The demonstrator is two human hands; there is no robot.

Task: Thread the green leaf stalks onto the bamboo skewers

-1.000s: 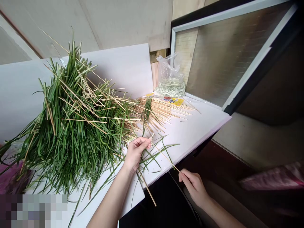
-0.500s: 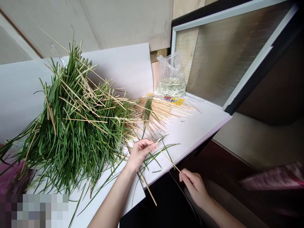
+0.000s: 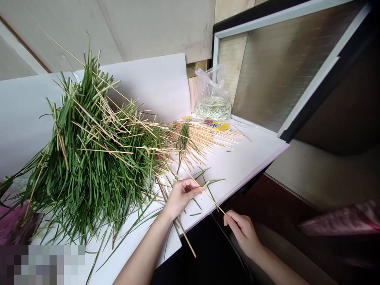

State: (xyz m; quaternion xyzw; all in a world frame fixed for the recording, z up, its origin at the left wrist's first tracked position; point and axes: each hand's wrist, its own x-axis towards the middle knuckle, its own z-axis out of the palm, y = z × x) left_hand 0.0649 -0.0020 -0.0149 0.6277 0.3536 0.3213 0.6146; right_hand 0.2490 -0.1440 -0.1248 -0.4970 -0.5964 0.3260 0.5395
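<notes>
My right hand pinches the lower end of a thin straw-coloured stalk near the white board's front edge. My left hand has its fingertips closed around the same stalk, with loose green leaves beside them. To the left lies a big heap of long green grass leaves and stalks. A bundle of bare stalks fans out from the heap on the board. Another stalk sticks out past the edge below my left wrist.
The white board ends in a front edge, with a dark drop below it. A plastic bag of pale leaves and a yellow printed packet stand at the back. A metal-faced panel in a dark frame rises on the right.
My left hand has slid rightward along the stalk, towards my right hand. My right hand has stayed almost still.
</notes>
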